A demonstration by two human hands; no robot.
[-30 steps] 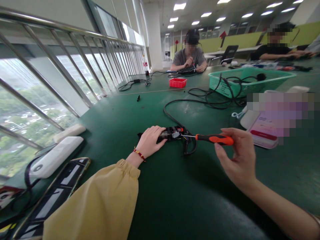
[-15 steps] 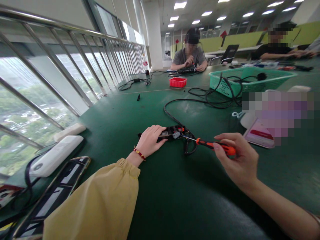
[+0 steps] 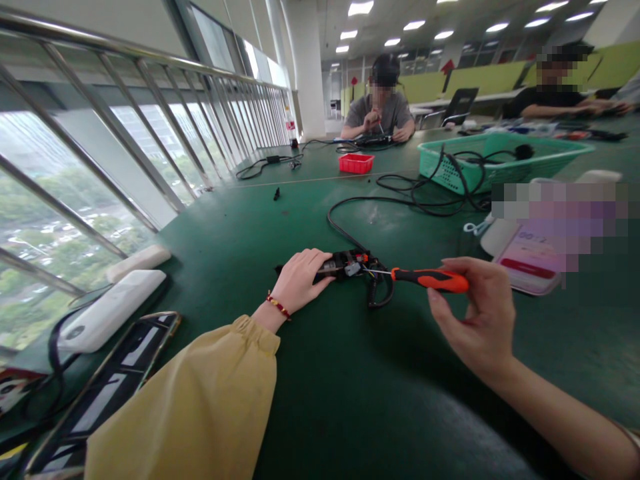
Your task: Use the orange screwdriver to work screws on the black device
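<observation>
Just past screwdriver [image 3: 430, 279], illegible pink card [image 3: 525, 270]

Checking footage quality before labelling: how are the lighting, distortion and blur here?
Head view: even ceiling light plus window daylight; wide-lens distortion bows the railing; a soft shadow lies under the right hand; a pixelated patch hides things beyond the screwdriver.

The left arm wears a loose mustard-yellow sleeve [image 3: 200, 400] with its cuff gathered into small puckers just short of the wrist, a thin red cord bracelet [image 3: 279, 308] with small gold beads circles that wrist behind the left hand [image 3: 303, 280], and the right hand [image 3: 480, 327] and forearm are bare.
</observation>
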